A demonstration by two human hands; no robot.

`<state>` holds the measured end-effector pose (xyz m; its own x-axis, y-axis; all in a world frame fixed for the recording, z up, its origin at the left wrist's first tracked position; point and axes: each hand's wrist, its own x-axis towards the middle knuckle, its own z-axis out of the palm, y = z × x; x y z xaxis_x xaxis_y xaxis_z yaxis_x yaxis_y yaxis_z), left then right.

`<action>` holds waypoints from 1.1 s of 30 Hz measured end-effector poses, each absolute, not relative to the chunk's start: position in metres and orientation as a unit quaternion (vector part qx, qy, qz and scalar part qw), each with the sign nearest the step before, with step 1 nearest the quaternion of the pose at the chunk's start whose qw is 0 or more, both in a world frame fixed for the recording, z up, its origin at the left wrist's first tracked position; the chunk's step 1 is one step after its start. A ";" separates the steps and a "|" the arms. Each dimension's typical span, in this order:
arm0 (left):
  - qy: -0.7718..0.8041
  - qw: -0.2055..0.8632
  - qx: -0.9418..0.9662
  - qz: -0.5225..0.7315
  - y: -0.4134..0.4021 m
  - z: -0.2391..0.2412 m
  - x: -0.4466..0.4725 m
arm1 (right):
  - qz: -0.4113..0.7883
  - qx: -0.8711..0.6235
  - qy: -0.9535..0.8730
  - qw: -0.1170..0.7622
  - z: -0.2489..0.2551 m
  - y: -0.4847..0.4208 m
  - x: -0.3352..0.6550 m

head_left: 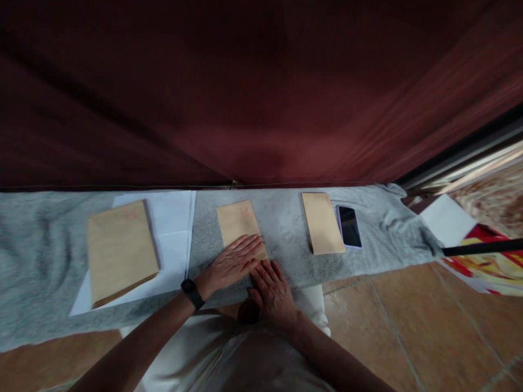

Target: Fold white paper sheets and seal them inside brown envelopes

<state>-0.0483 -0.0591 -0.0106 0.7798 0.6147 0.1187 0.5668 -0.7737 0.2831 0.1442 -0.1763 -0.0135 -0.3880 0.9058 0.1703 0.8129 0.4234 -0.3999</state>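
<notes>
My left hand lies flat with fingers stretched out on the near end of a brown envelope in the middle of the grey cloth. A black band is on that wrist. My right hand rests flat beside it, fingers extended, at the envelope's near right corner on the cloth. A thick stack of brown envelopes lies to the left on white paper. Another brown envelope lies to the right, next to a dark phone.
A dark red curtain hangs right behind the cloth-covered surface. Tan floor tiles show at the lower right. A white sheet and colourful printed material lie at the far right, crossed by a black bar.
</notes>
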 end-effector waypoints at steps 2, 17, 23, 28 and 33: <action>0.314 0.111 0.937 0.109 -0.071 -0.012 -0.051 | 0.129 -0.522 -0.822 0.187 -0.013 -0.176 0.144; 0.376 0.005 0.916 0.141 -0.149 -0.023 -0.076 | 0.124 -0.514 -0.832 0.169 -0.011 -0.173 0.150; 0.380 -0.006 0.913 0.148 -0.156 -0.017 -0.085 | 0.125 -0.542 -0.814 0.169 -0.006 -0.171 0.166; 0.390 -0.021 0.908 0.151 -0.161 -0.016 -0.090 | 0.120 -0.543 -0.815 0.165 -0.005 -0.170 0.171; 0.436 0.012 0.884 0.168 -0.167 -0.020 -0.086 | 0.119 -0.560 -0.802 0.171 -0.007 -0.171 0.164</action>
<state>-0.0864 -0.1674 -0.0202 0.5634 0.7749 0.2867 0.7665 -0.6197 0.1686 0.1643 -0.1710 -0.0073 -0.3148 0.9388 0.1401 0.8573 0.3445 -0.3826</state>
